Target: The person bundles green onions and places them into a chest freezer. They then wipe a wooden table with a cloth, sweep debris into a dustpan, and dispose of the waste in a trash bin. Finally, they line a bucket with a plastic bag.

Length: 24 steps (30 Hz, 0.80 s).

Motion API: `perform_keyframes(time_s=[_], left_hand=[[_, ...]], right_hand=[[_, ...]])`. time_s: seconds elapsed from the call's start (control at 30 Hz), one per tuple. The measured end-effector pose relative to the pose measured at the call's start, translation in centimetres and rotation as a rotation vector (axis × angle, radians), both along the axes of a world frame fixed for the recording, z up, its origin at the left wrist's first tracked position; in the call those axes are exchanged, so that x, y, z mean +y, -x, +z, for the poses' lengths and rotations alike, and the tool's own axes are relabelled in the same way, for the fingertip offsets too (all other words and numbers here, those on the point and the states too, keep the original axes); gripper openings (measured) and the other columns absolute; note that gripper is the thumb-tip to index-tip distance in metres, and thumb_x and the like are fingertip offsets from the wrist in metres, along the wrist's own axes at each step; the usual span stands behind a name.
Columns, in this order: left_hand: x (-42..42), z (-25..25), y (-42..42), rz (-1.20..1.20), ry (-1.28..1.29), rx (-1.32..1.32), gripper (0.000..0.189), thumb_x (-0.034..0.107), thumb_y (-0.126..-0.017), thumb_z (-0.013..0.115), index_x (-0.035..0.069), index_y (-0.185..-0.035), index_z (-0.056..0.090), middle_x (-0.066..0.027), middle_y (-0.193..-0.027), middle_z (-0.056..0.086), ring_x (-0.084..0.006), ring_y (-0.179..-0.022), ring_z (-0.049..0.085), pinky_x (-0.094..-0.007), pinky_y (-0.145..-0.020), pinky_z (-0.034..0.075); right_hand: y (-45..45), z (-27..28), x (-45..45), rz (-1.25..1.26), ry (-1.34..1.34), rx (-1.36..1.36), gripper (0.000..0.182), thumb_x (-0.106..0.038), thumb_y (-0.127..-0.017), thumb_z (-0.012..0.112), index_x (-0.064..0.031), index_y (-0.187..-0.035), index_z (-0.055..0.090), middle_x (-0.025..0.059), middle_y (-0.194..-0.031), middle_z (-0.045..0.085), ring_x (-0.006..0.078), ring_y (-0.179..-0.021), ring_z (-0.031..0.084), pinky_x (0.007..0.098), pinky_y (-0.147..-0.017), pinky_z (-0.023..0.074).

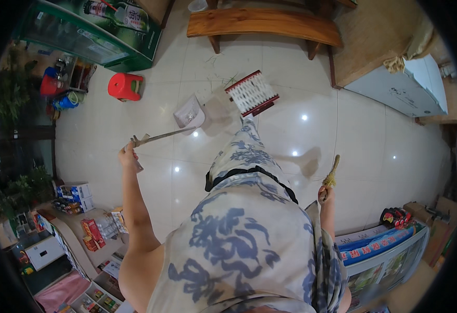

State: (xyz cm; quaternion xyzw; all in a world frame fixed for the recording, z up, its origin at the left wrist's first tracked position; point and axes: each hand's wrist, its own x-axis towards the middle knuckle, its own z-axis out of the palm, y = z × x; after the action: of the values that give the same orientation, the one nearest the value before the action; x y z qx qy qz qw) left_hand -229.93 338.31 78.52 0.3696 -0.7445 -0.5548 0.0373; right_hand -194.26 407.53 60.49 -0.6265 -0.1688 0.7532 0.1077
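Note:
My left hand [128,156] is closed around the upper end of a long-handled dustpan [165,135]. The dustpan's pale scoop [189,112] rests on the tiled floor, with some bits of litter inside. Out to the right, my right hand [326,194] grips a rough stick [335,166] with yellowish fibres bound round it. It may be a broom handle; I cannot see a broom head. Ahead of my feet is a low folding stool [253,94] with a white woven seat and dark red rails. Green plant scraps [232,80] lie beside it.
A wooden bench [263,25] spans the far side. At the left stand a red plastic stool [124,87] and a green drinks fridge [134,51]. A white chest-like box [404,88] is at the right. Nearer me are a display cooler [384,250] and a counter with goods [95,234].

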Motion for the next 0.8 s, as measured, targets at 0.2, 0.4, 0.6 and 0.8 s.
perform_keyframes(time_s=[0.2, 0.4, 0.6, 0.8], left_hand=[[-0.7, -3.5, -2.3, 0.008, -0.002, 0.027, 0.023, 0.023, -0.082, 0.063, 0.004, -0.076, 0.051, 0.0018, -0.056, 0.042, -0.0061, -0.042, 0.039, -0.0210, -0.037, 0.033], [1.3, -6.5, -2.5, 0.136, -0.014, -0.034, 0.022, 0.022, -0.082, 0.063, 0.002, -0.076, 0.055, 0.0021, -0.053, 0.042, -0.0059, -0.040, 0.039, -0.0211, -0.035, 0.032], [4.5, -11.3, 3.8, 0.097, 0.188, -0.176, 0.021, 0.019, -0.080, 0.064, -0.002, -0.080, 0.058, 0.0000, -0.053, 0.046, -0.0065, -0.039, 0.038, -0.0231, -0.034, 0.031], [7.5, -13.7, 8.5, 0.034, 0.358, -0.379, 0.027, 0.022, -0.082, 0.063, -0.003, -0.090, 0.055, -0.0011, -0.055, 0.048, -0.0078, -0.040, 0.040, -0.0247, -0.034, 0.030]], right_hand=[[7.2, 1.6, 2.0, 0.173, -0.070, -0.088, 0.008, -0.004, -0.076, 0.047, -0.0025, -0.069, 0.044, 0.0068, -0.055, 0.046, 0.0169, -0.044, 0.046, 0.0241, -0.041, 0.0434], [15.7, 0.2, 3.7, 0.376, -0.021, -0.243, 0.012, -0.008, -0.080, 0.050, 0.0014, -0.073, 0.047, 0.0067, -0.057, 0.046, 0.0150, -0.045, 0.046, 0.0258, -0.040, 0.0425], [26.1, -0.1, 2.6, 0.571, 0.199, -0.174, 0.010, -0.003, -0.079, 0.053, 0.0028, -0.073, 0.047, 0.0058, -0.058, 0.047, 0.0112, -0.044, 0.045, 0.0194, -0.038, 0.0394], [43.3, -12.2, -3.8, 0.395, 0.097, 0.015, 0.019, -0.019, -0.084, 0.052, -0.0012, -0.081, 0.051, 0.0027, -0.055, 0.049, 0.0134, -0.041, 0.044, 0.0239, -0.038, 0.0402]])
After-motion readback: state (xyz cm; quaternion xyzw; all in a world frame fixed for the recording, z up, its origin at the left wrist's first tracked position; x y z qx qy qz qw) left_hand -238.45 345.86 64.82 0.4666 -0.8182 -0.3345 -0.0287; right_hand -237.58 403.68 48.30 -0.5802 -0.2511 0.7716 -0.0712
